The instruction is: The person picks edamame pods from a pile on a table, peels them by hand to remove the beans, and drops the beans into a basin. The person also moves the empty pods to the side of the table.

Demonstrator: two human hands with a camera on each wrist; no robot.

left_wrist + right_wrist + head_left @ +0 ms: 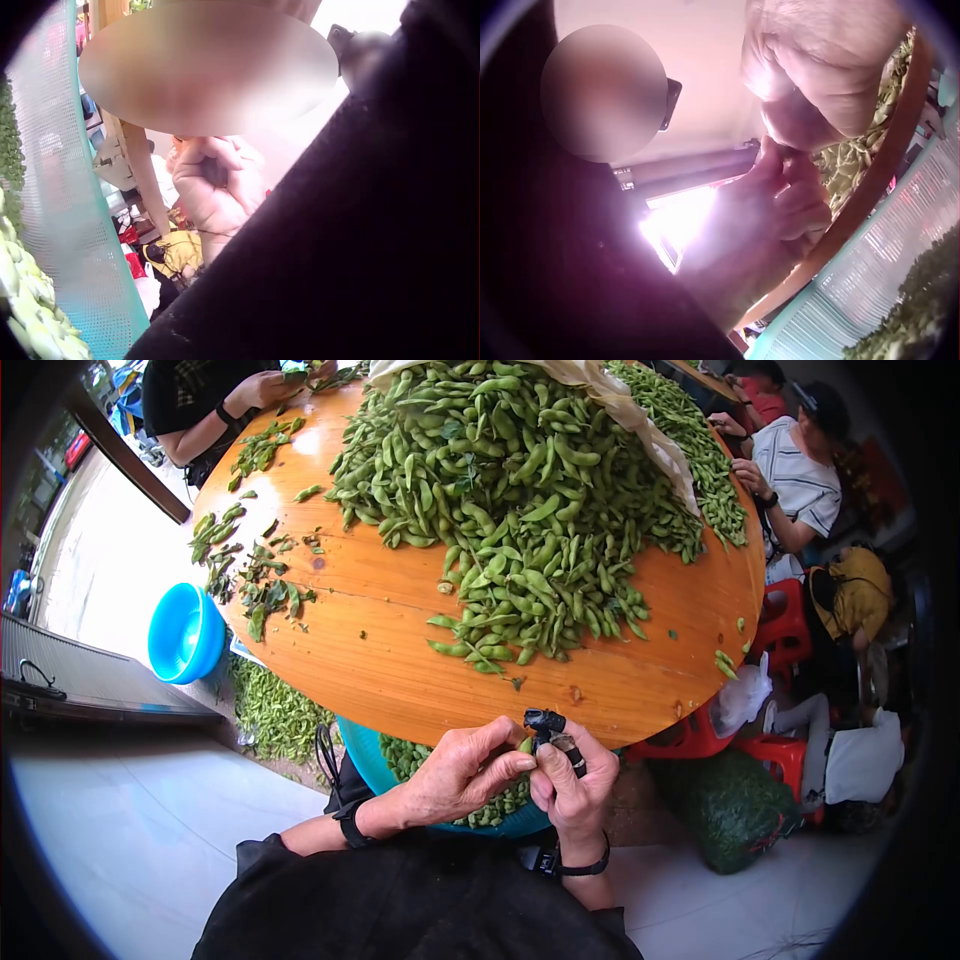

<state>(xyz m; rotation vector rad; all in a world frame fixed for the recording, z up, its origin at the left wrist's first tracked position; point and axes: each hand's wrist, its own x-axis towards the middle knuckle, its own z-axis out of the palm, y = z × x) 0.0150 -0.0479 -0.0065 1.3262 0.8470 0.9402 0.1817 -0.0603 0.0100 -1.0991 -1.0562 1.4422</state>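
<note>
Over the table's near edge, my left hand (455,772) pinches a green edamame pod (526,744) between thumb and fingers. My right hand (573,778) meets it there, its thumb and fingers pinching at the same pod. Black wrapping (545,721) covers the right index fingertip, and a dark band circles a finger below it. Much of the pod is hidden by the fingers. Under both hands stands a teal mesh basket (352,748) with shelled green beans (402,756) in it. A large heap of edamame pods (520,510) covers the round wooden table (370,675).
Leaves and scraps (265,580) lie on the table's left side. Blue basins (186,632) stand beyond that edge, near a pile of pods (270,705) on the floor. A filled green net bag (735,810) and red stools (785,622) are at right. Other people sit around the table.
</note>
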